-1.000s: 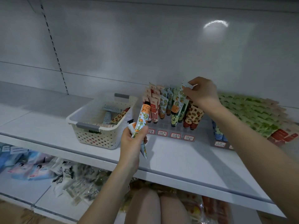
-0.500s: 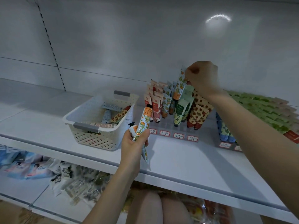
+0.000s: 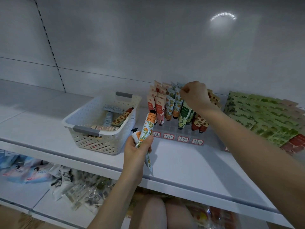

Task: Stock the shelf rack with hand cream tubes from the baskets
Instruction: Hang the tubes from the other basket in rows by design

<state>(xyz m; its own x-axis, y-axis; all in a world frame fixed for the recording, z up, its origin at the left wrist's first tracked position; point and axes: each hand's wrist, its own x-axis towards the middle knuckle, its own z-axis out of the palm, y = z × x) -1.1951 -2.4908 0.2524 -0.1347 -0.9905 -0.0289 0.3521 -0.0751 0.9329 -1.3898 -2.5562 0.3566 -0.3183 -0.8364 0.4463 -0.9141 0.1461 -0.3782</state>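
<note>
1. Basket (image 3: pixel 99 142): white, perforated, on the shelf (image 3: pixel 181 162) at 9 o'clock of the rack. We count about 5 loose tubes (image 3: pixel 108 118) lying in it, not yet stocked.

2. Left grip (image 3: pixel 137 149): at 6 o'clock of the rack's left end, fingers curled round 2 tubes: an orange-blossom tube (image 3: pixel 147 128), cap up, and a black-capped tube (image 3: pixel 136 133) beside it. Risk: with 2 in 1 grip, we judge either could slip free if the fingers loosen.

3. Rack (image 3: pixel 173 128): clear and stepped, tubes standing cap-down in touching rows, labels along the front.

4. Right grip (image 3: pixel 195 95): closed in a pinch on the crimped top of a floral tube (image 3: pixel 177 104) in the middle rows. Risk: a crooked push could tip the neighbours. The wrist lies over the spotted tubes (image 3: pixel 200 123) and could drag them.

5. Green packets (image 3: pixel 264 116): at 3 o'clock of the rack, near the forearm. We judge a sweep could brush them.
</note>
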